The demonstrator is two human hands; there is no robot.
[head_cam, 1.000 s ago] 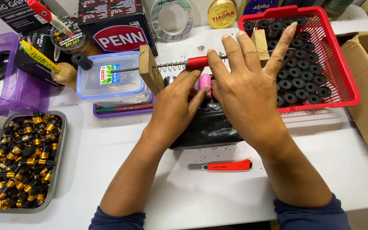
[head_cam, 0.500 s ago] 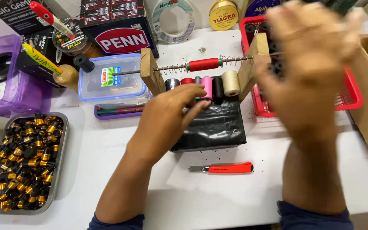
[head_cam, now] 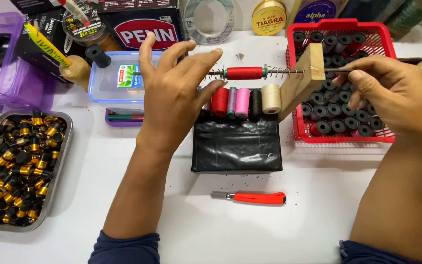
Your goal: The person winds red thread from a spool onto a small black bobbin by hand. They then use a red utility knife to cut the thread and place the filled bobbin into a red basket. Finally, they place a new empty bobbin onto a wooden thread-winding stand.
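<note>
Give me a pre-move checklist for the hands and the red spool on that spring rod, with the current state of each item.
1. Red spool seated on the rod between the springs: ok.
2. Right hand gripping the rod's end beyond the wooden upright: ok.
3. Left hand holding anything: not ok, it is open, fingers spread in front of the rod's left end.
4. Left upright bearing the rod: cannot tell, hidden behind the left hand.
5. Thread spools lined up on the black block: ok.
6. Red cutter lying apart from both hands: ok.
</note>
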